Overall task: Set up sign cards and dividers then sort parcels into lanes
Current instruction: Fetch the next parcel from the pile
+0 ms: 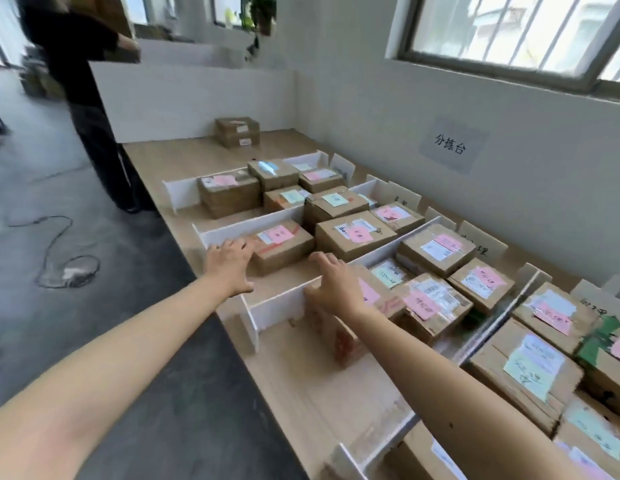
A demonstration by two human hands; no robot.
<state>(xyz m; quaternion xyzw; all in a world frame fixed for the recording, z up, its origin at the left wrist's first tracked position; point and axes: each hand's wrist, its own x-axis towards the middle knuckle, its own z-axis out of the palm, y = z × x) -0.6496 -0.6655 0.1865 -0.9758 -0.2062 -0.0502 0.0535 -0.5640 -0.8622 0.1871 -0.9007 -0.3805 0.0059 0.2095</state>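
Reading 分拣台 on the wall sign (452,144); parcel labels blur. My left hand (229,265), fingers (237,244) straight, presses the pink-labelled parcel (284,247) just behind the white divider (277,304); my right hand (333,285) rests loosely spread atop that divider.

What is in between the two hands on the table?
In the head view, between the left hand and right hand sits the near end of a brown parcel with a pink label, plus a strip of bare table.
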